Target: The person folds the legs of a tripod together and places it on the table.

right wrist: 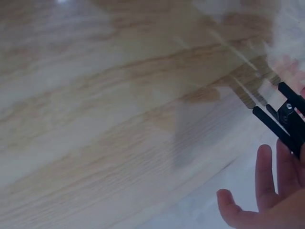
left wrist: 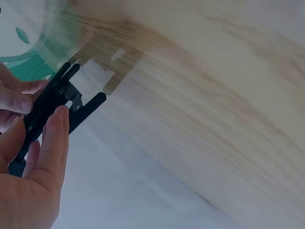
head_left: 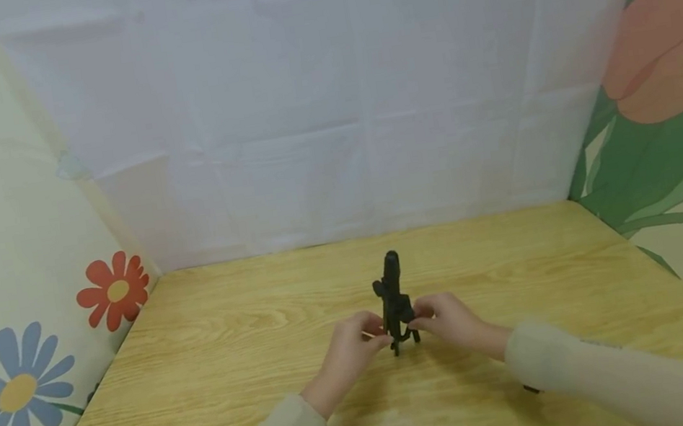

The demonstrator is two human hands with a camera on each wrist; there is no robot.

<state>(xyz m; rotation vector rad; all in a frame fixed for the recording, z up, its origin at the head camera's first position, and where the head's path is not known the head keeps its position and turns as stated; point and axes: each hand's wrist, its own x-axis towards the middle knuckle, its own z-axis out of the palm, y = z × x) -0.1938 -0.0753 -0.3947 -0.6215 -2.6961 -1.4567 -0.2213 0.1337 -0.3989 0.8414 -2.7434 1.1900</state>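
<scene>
A small black tripod [head_left: 393, 278] stands upright between both hands at the middle of the table, its legs pointing down and a little apart. From the left, my left hand [head_left: 352, 346] holds a leg between thumb and fingers. My right hand [head_left: 451, 318] pinches the tripod's right side near a knob or bracket. In the left wrist view the tripod [left wrist: 86, 112] shows several dark legs and a metal hinge piece, with left fingers along it. The right wrist view catches only part of the tripod [right wrist: 274, 126]; some right fingers are spread below it.
The wood-grain table [head_left: 231, 316] is glossy and reflects light. A white sheet [head_left: 300, 102] hangs behind it, with flower-printed panels at both sides. A small dark object [head_left: 531, 388] lies partly under the right sleeve.
</scene>
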